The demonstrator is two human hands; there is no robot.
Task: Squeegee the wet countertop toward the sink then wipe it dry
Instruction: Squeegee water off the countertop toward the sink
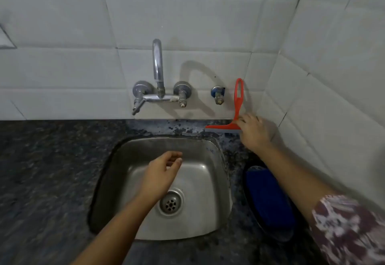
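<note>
task at start: right hand [253, 131] fingers touch squeegee [233, 118], grip unclear; left hand [164, 173] loosely spread, empty; table [52, 160] unswept.

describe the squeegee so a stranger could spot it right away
Find the steel sink; behind its right corner, the squeegee stands against the white tiles, touched by the right hand. It is the only red thing there.
</note>
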